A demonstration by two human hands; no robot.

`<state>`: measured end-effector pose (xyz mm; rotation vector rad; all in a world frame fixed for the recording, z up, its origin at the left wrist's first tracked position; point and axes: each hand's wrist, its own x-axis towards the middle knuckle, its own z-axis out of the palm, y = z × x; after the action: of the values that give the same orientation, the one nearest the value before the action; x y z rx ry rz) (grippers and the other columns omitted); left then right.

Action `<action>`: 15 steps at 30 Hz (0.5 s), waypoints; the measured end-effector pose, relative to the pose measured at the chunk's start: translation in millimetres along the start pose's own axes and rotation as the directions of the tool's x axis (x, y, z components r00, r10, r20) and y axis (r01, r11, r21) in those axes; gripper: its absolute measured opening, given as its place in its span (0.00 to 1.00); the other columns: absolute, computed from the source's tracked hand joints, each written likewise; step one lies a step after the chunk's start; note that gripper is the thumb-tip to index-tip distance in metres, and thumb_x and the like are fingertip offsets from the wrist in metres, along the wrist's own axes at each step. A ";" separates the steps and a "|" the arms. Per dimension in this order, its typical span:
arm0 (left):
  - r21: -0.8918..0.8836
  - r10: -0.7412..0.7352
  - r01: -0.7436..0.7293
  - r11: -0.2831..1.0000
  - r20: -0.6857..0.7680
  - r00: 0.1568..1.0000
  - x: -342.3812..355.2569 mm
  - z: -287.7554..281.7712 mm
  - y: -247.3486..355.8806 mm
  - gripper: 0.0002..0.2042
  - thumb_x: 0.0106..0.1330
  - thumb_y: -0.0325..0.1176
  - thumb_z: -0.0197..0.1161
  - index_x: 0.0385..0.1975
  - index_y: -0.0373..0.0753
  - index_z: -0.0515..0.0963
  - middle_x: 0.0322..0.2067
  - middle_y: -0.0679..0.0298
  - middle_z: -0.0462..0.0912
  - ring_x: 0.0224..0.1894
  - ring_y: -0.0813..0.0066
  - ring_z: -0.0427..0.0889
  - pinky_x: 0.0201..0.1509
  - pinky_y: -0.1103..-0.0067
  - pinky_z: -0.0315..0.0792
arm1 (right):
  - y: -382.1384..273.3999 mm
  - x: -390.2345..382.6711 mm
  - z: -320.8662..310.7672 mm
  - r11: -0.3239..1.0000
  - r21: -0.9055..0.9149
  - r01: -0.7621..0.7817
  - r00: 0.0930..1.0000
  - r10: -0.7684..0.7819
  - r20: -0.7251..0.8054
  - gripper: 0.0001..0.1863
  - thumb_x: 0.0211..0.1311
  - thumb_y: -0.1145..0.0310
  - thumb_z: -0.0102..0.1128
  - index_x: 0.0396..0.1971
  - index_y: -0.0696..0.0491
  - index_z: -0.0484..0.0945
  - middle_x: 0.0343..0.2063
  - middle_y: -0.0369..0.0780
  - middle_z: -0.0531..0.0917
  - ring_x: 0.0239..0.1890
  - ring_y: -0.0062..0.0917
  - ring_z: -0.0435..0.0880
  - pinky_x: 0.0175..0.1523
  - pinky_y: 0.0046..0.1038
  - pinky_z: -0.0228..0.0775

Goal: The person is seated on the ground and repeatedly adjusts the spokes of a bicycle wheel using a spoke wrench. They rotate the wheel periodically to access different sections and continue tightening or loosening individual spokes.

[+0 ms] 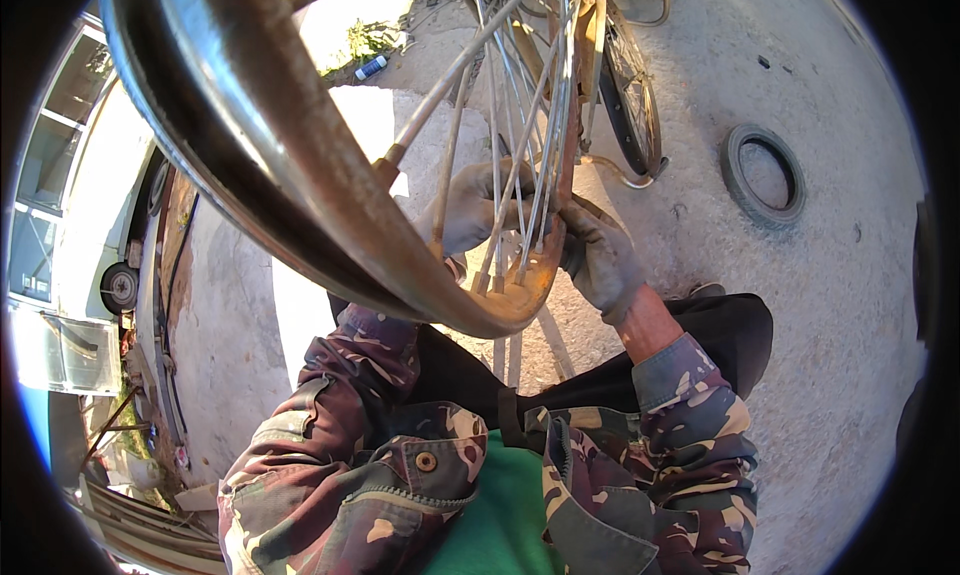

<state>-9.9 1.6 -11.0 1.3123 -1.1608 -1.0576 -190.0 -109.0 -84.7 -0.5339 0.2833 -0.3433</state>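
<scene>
A bicycle wheel with a rusty, partly shiny rim (330, 185) and no tyre on it stands upright in front of me, between my bent legs. Metal spokes (497, 200) run from the hub at the top down to the rim. My left hand (465, 210), in a grey work glove, is behind the spokes on the left. Its fingers curl inward among them, and the spokes hide what they hold. On the wheel's right side my right hand (602, 260), gloved too, is closed with its thumb and fingers at the rim's edge near the spoke ends.
A loose black tyre (764, 177) lies on the concrete at the right. Beyond my wheel is another bicycle wheel (630, 100) with a tyre, beside a frame. A blue-and-white bottle (371, 68) lies farther off. Planks (150, 525) and a small vehicle wheel (120, 288) are at the left.
</scene>
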 end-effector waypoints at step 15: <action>0.173 0.046 -0.029 0.985 -0.098 0.994 1.5 18.3 20.1 0.12 0.65 0.26 0.73 0.46 0.29 0.84 0.37 0.59 0.88 0.38 0.77 0.87 0.42 0.81 0.81 | -4.5 -8.7 10.2 0.998 -0.064 0.013 1.000 -0.012 0.015 0.23 0.82 0.61 0.52 0.67 0.60 0.70 0.51 0.41 0.85 0.48 0.26 0.89 0.57 0.31 0.85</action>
<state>-29.2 -2.3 7.8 1.4552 -1.2157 -0.8683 -195.4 -104.6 -72.3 -0.6015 0.2779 -0.3431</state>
